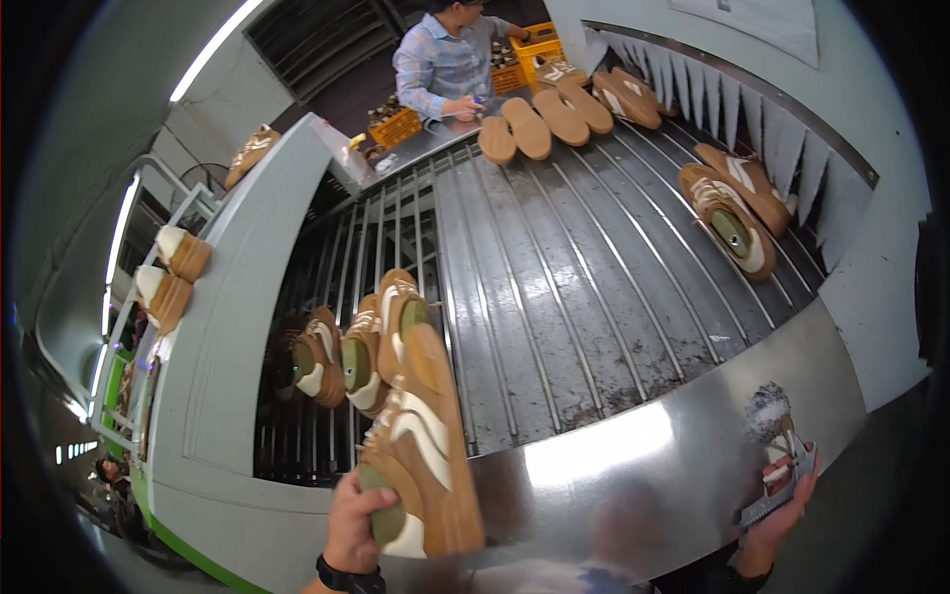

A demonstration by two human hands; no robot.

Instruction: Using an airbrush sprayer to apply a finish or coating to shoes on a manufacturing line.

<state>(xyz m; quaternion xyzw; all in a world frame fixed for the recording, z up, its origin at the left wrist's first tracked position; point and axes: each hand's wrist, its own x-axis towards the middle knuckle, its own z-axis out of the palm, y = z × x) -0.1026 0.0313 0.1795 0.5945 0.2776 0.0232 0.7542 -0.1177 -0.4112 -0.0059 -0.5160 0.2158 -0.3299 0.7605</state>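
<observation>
The left hand had its grip closed around the heel of a tan sneaker, held sole-up over the slatted conveyor, beside three sneakers. The right hand pinched a small grey tool.

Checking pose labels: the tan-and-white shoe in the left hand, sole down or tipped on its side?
Tipped on its side. The tan-and-white shoe shows its sole edge facing right, while the left hand has its grip at the heel opening.

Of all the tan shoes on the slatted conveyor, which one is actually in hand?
The tan-and-cream shoe at the near edge, gripped by the left hand. The three shoes right behind it lie free on the conveyor.
</observation>
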